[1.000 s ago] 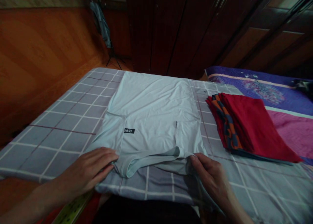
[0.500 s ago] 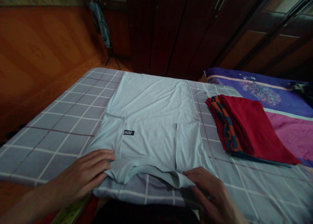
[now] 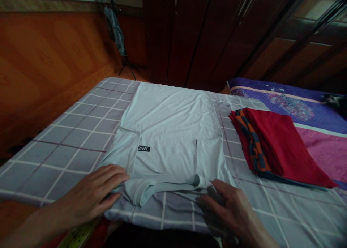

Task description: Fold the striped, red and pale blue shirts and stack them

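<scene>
collar [image 3: 168,186] has shifted at its right end, away from the near edge of the bed [image 3: 81,119]

pale shirt [image 3: 173,132] spread on the checked bed, neckline toward the viewer. the left hand [image 3: 101,188] rests its fingers, side by side, on the shoulder at left, thumb apart from them. the right hand [image 3: 230,206] touches the opposite shoulder, index finger and thumb parted; whether they grip cloth, i cannot tell. the collar curves between both hands.

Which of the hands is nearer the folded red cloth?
Right. The right hand is in front and left of the folded red cloth; the left hand is farther left, across the neckline.
</scene>
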`<state>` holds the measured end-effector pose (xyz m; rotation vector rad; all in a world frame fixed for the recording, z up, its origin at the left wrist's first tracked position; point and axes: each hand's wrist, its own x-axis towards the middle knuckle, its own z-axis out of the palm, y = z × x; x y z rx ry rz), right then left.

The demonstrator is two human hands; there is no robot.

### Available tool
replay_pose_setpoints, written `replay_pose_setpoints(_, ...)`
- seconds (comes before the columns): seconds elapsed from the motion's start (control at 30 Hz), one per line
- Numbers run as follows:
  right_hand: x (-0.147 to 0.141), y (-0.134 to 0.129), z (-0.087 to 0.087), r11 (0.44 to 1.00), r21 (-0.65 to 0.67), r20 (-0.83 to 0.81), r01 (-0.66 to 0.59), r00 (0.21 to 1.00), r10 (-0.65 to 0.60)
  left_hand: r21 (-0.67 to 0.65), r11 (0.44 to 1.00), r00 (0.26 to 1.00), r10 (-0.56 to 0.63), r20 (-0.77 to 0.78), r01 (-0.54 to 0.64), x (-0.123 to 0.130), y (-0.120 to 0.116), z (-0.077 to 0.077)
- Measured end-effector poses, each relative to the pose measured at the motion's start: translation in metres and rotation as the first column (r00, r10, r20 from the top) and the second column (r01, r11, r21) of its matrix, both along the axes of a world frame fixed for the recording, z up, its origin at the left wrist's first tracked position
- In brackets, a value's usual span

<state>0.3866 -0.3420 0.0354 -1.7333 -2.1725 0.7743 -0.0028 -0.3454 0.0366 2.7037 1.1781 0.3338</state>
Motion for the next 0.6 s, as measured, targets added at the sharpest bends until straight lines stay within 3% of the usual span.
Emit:
replay_pose_setpoints(0.13, 0.003, -0.007, 0.001, 0.984, 0.122, 0.01, -0.126, 0.992, 0.126, 0.026, 1.0, 0.998, -0.013, -0.064, 0.015, -0.002, -0.01, 0.002)
replay_pose_setpoints(0.33, 0.0, 0.0, 0.002, 0.973, 0.233, 0.007, 0.009, 1.0, -0.011, 0.204, 0.979, 0.997, 0.015, -0.078, 0.001, 0.012, -0.017, -0.003)
replay_pose_setpoints(0.47, -0.006, 0.012, 0.005, 0.946, 0.323, 0.181, 0.0, 0.981, -0.062, 0.296, 0.955, 0.996, 0.017, -0.084, 0.009, 0.017, -0.011, -0.003)
replay_pose_setpoints(0.6, -0.008, 0.018, 0.006, 0.945, 0.324, 0.247, -0.034, 0.968, -0.05, 0.154, 0.985, 0.997, 0.078, 0.019, -0.08, 0.011, 0.0, -0.001)
